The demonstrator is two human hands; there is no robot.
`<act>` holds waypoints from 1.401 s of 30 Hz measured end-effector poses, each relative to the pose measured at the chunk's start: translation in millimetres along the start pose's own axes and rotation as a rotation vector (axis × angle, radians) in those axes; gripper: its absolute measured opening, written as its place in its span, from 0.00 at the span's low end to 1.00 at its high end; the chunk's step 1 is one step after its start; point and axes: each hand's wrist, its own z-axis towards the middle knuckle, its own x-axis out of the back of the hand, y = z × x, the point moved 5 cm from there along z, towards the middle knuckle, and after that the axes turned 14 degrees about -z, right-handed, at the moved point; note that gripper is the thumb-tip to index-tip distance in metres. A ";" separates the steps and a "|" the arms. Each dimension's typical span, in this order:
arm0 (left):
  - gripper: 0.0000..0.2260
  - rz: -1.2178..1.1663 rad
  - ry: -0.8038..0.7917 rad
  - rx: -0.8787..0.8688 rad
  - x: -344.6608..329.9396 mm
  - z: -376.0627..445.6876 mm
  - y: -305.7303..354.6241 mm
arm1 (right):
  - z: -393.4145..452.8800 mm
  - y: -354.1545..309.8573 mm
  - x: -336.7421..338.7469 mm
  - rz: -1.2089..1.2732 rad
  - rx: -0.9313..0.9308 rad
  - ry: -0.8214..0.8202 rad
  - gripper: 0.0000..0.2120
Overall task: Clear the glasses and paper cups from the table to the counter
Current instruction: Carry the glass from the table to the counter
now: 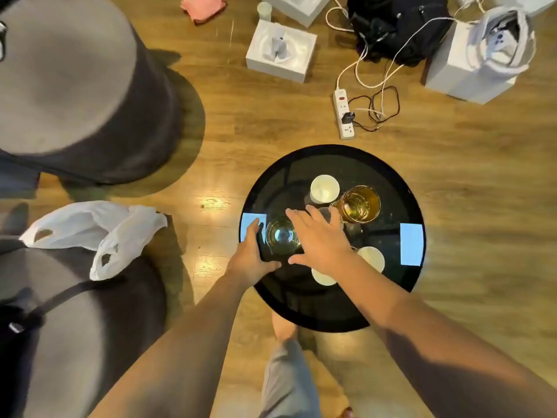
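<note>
A round black glass table [388, 300] carries glasses and white paper cups. A clear glass [281, 236] stands at its left side, with my left hand [251, 257] spread open just left of it, thumb below the glass. My right hand [319, 239] hovers open with straight fingers over the middle of the table, partly covering a second glass [330, 214]. A large amber-tinted glass [360, 203] stands behind it. One paper cup [324, 188] sits at the back. Two more paper cups [372, 257] [322, 279] show on either side of my right forearm.
Two grey stools [69, 86] [60, 327] stand on the left, with a white plastic bag [99, 233] on the nearer one. On the wooden floor behind the table lie a power strip [343, 113] with cables, tissue boxes [280, 51], a black bag [398, 22] and a white box [473, 64].
</note>
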 end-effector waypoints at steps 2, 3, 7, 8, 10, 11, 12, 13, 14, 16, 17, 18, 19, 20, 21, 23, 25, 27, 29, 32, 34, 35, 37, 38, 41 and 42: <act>0.54 -0.027 -0.040 -0.048 -7.2 13.2 -6.1 | 11.3 -7.4 -13.2 -0.030 0.018 -0.030 0.52; 0.53 -0.032 -0.055 -0.064 -11.7 20.4 -12.1 | 16.3 -10.3 -21.4 -0.052 0.012 -0.021 0.53; 0.42 -0.098 -0.007 -0.138 -20.4 31.9 -16.0 | 25.3 -14.7 -28.9 -0.044 -0.035 0.075 0.49; 0.40 -0.141 -0.002 -0.155 -19.8 31.0 -12.2 | 25.0 -14.6 -26.6 -0.022 -0.039 0.095 0.48; 0.37 -0.228 -0.010 -0.199 -17.7 26.9 -5.2 | 22.7 -13.3 -18.8 0.049 -0.040 0.094 0.46; 0.36 -0.263 -0.021 -0.225 -14.5 22.6 0.0 | 19.8 -12.1 -10.3 0.092 -0.040 0.091 0.46; 0.36 -0.290 -0.031 -0.243 -9.8 16.0 7.8 | 16.4 -10.3 1.1 0.143 -0.040 0.091 0.46; 0.36 -0.317 -0.040 -0.268 -4.2 10.1 16.4 | 12.8 -6.5 14.7 0.201 -0.043 0.091 0.46; 0.36 -0.337 -0.047 -0.298 2.0 2.4 29.0 | 8.6 -1.3 29.6 0.280 -0.049 0.093 0.47; 0.35 -0.359 -0.047 -0.375 19.0 -20.5 72.0 | -4.1 11.9 72.6 0.480 -0.075 0.107 0.48; 0.34 -0.365 -0.045 -0.421 27.4 -31.8 99.1 | -12.2 20.6 97.8 0.577 -0.104 0.127 0.48; 0.34 -0.365 -0.053 -0.471 34.9 -42.6 129.7 | -21.1 30.5 126.1 0.659 -0.141 0.157 0.48; 0.34 -0.373 -0.058 -0.510 39.8 -50.2 155.8 | -29.4 39.8 152.0 0.721 -0.180 0.193 0.48; 0.34 -0.377 -0.066 -0.537 45.9 -60.3 187.6 | -40.9 51.6 184.0 0.767 -0.212 0.256 0.49; 0.33 -0.377 -0.093 -0.559 49.0 -72.1 220.0 | -53.9 63.4 216.4 0.806 -0.240 0.338 0.50; 0.32 -0.369 -0.151 -0.632 50.2 -97.5 292.1 | -85.7 93.9 283.7 0.883 -0.302 0.542 0.53; 0.34 -0.412 -0.161 -0.739 50.0 -132.6 367.0 | -121.7 125.8 344.8 0.991 -0.365 0.748 0.52; 0.37 -0.446 -0.195 -0.872 43.1 -183.4 443.4 | -168.1 158.0 401.7 1.095 -0.427 0.930 0.48; 0.36 -0.443 -0.247 -1.006 31.2 -235.3 508.8 | -213.4 186.1 449.6 1.158 -0.439 1.063 0.45; 0.38 -0.405 -0.324 -1.156 3.8 -305.5 582.4 | -288.4 222.2 503.9 1.109 -0.424 1.164 0.44; 0.43 -0.359 -0.387 -1.213 -19.9 -340.4 613.9 | -332.1 241.1 521.1 1.047 -0.424 1.165 0.46; 0.44 -0.340 -0.421 -1.239 -33.4 -357.4 626.4 | -355.2 250.0 524.6 1.028 -0.433 1.172 0.46; 0.44 -0.299 -0.486 -1.286 -62.4 -385.8 641.8 | -399.3 263.0 524.0 0.985 -0.487 1.188 0.45; 0.43 -0.282 -0.517 -1.303 -78.2 -396.8 647.6 | -419.7 268.3 522.3 0.964 -0.519 1.195 0.44; 0.42 -0.235 -0.602 -1.341 -125.7 -424.8 653.9 | -476.0 283.1 506.1 0.954 -0.602 1.239 0.43; 0.44 -0.210 -0.635 -1.351 -143.1 -433.9 655.1 | -495.7 288.1 499.5 0.937 -0.629 1.260 0.44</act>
